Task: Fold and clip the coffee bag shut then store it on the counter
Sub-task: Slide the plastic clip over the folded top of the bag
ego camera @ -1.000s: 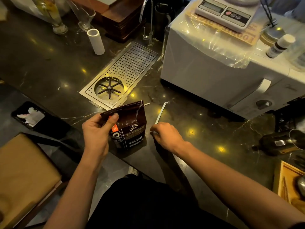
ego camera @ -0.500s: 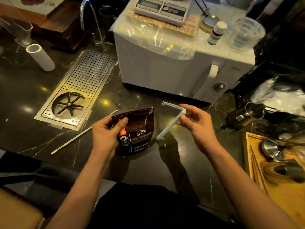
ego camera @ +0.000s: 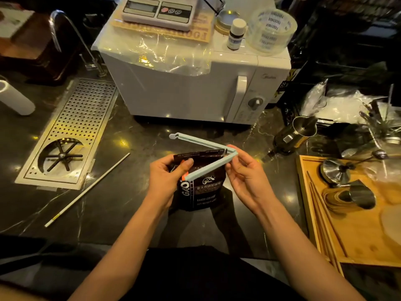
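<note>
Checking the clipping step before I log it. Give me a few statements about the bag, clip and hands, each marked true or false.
1. The bag clip is open in a V. True.
2. The left hand holds the coffee bag near its top. True.
3. The clip is already snapped shut across the bag. False: its arms are spread, with the hinge at the right hand.
4. The bag lies flat on the microwave. False: it stands upright in front of it.

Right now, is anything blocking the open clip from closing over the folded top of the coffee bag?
Nothing visible: the clip, open in the right hand, straddles the coffee bag; the left hand pinches the left corner.
</note>
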`<state>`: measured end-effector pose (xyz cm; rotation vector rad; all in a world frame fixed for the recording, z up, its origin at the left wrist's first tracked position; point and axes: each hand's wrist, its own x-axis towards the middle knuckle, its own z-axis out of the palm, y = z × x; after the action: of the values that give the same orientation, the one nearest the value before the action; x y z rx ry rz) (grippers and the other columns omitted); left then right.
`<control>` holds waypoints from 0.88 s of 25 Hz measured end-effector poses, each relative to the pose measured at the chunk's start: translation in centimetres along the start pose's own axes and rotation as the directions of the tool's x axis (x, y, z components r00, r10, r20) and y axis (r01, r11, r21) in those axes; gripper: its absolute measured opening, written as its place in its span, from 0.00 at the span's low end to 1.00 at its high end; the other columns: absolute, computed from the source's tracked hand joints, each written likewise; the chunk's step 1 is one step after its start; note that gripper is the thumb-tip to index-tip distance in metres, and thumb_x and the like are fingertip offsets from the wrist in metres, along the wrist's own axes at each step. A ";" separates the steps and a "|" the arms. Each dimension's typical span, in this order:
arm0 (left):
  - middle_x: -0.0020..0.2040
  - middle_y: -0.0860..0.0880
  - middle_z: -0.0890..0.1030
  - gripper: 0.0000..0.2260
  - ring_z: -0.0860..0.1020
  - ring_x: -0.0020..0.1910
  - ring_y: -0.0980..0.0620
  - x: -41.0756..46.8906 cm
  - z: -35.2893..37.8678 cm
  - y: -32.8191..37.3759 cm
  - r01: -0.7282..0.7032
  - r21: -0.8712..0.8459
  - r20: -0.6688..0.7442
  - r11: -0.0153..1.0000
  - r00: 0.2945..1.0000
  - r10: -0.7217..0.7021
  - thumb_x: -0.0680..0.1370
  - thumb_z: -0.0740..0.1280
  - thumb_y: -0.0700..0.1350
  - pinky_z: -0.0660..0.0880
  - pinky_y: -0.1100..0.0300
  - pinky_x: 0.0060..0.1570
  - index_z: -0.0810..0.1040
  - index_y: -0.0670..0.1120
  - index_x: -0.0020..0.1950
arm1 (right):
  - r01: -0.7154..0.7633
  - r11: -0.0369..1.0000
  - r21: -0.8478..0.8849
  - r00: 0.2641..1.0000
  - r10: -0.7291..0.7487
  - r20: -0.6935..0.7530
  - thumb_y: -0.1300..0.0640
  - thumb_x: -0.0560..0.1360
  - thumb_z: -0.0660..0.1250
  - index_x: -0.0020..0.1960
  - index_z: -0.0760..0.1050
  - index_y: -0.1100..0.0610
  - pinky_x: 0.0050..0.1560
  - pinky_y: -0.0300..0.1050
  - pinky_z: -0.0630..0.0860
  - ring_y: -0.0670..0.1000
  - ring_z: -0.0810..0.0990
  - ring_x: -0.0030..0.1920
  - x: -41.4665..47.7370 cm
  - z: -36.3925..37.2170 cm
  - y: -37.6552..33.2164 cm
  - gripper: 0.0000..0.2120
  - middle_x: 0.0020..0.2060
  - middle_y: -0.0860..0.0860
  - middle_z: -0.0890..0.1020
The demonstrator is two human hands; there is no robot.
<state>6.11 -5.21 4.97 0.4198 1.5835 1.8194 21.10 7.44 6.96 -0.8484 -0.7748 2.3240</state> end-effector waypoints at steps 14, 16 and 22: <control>0.44 0.50 0.88 0.09 0.85 0.45 0.53 -0.1 -0.1 -0.5 -0.017 -0.060 0.072 0.998 0.997 0.022 0.69 0.74 0.45 0.80 0.62 0.43 0.87 0.51 0.48 | -0.078 0.942 -0.327 0.997 0.082 0.001 0.61 0.72 0.70 0.55 0.82 0.55 0.35 0.35 0.80 0.46 0.85 0.38 0.0 0.7 -0.8 0.13 0.45 0.51 0.86; 0.46 0.49 0.87 0.09 0.85 0.47 0.52 0.0 -0.1 -0.6 -0.018 -0.077 0.072 0.997 0.997 0.024 0.69 0.74 0.45 0.80 0.63 0.44 0.86 0.50 0.48 | -0.058 0.916 -0.396 0.998 0.066 0.006 0.62 0.74 0.70 0.57 0.81 0.55 0.31 0.34 0.77 0.44 0.81 0.32 0.2 0.7 -0.7 0.12 0.41 0.48 0.86; 0.46 0.49 0.87 0.08 0.86 0.46 0.51 0.0 0.0 -0.7 -0.007 -0.059 0.048 0.998 0.999 0.010 0.70 0.73 0.45 0.80 0.63 0.43 0.86 0.50 0.48 | 0.111 0.766 -0.633 0.993 -0.061 0.100 0.63 0.75 0.70 0.55 0.81 0.55 0.28 0.33 0.71 0.41 0.79 0.32 0.5 0.6 -0.6 0.10 0.37 0.45 0.85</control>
<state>6.31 -5.18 4.34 0.4404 1.4940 1.8437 20.53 7.95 7.52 -0.9706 -1.6611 2.0155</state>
